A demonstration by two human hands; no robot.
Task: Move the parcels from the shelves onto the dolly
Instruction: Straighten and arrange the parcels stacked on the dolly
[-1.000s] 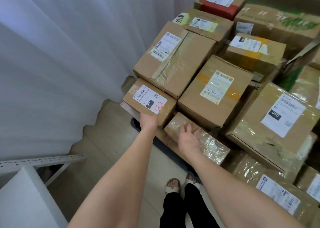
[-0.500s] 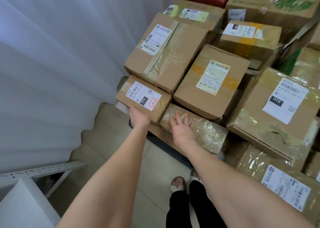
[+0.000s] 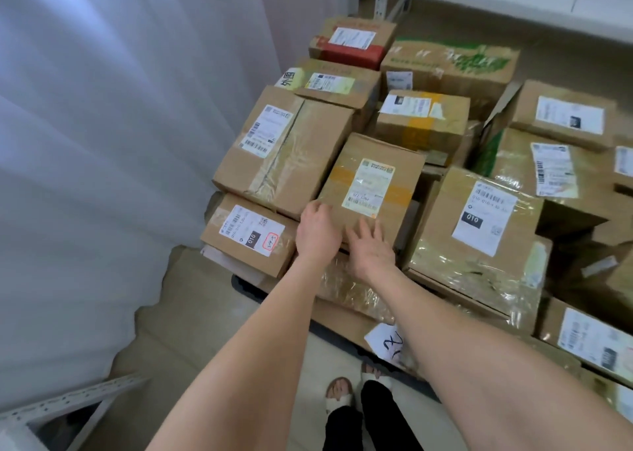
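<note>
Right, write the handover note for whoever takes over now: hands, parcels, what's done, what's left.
Left hand: fingers curl over the near left corner of the brown cardboard box with the yellow tape band.
Right hand: open, fingers flat on that box's near edge.
Parcels: many taped brown cartons are piled on the dark dolly; this box sits on top of the pile.
Done: much of the loading, judging by the pile.
Left: settle this box, then check the white metal shelves for more parcels.

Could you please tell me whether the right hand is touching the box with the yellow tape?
Touching. In the head view the right hand lies with spread fingers flat on the yellow-taped box's near edge, with no gap.
</note>
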